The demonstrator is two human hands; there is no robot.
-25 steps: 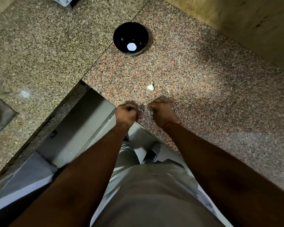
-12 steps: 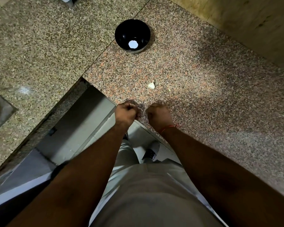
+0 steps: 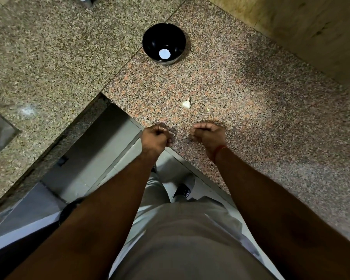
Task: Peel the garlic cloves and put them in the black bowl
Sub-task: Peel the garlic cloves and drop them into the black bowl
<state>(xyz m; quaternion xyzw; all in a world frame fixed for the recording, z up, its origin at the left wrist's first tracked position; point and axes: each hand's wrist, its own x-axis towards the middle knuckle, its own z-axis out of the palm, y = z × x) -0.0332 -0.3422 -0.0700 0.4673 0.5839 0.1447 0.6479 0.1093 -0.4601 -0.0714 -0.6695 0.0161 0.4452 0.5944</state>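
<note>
Early in the peeling, with nothing I can make out as garlic in the bowl so far.

I am looking at the granite counter filling most of the frame; the black bowl is sitting at upper centre, showing only a bright white spot inside. At mid-frame my left hand and right hand are both curling into fists, slightly apart, and I cannot tell what they are holding. One garlic clove is lying unpeeled just above them, with a small scrap beside it.
</note>
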